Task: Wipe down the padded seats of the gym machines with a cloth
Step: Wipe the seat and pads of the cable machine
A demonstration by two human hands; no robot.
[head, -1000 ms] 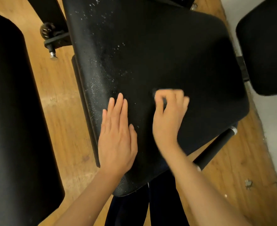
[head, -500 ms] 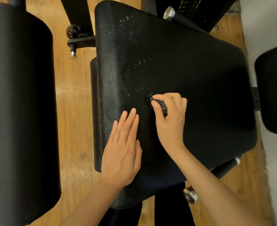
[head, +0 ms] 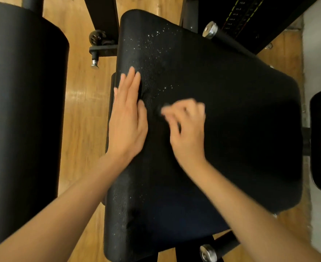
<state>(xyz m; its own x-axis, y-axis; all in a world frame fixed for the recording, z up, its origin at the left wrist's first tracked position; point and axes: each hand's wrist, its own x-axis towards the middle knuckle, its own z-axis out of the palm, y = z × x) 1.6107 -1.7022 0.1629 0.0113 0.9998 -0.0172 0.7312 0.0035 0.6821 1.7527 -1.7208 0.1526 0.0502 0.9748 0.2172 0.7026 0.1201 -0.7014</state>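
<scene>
Forward along the seat edge slid the flat left hand; right hand pinches the dark cloth.

The left hand lies flat, fingers straight, on the left edge of the black seat. The blurred right hand curls round a dark cloth on the seat's middle. White specks dot the seat's far left. A black pad stands left, over wood floor.

A gym: padded black machine seat, roller pad, weight stack, wooden floor
</scene>
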